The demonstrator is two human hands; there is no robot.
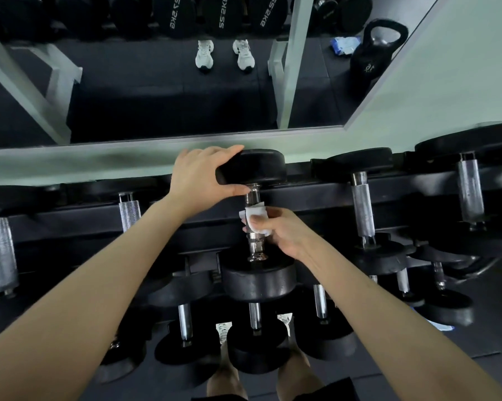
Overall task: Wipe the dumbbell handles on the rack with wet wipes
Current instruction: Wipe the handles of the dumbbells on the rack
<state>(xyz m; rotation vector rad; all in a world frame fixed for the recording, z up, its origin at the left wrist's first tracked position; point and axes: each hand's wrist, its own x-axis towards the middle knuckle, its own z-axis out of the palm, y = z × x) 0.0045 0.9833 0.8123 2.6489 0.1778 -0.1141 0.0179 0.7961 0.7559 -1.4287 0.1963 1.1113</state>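
A black dumbbell with a chrome handle [254,195] lies on the top tier of the rack [310,195], in the middle of the view. My left hand [199,173] grips its far weight head [254,169], fingers over the top and thumb underneath. My right hand [284,231] holds a white wet wipe [255,219] wrapped around the middle of the handle. The handle's near end meets the near weight head [258,280].
More dumbbells with knurled handles [364,206] lie to both sides and on lower tiers [255,315]. A mirror [163,96] behind the rack reflects my shoes, a kettlebell [372,50] and a blue pack [345,44]. The wall [446,82] stands at right.
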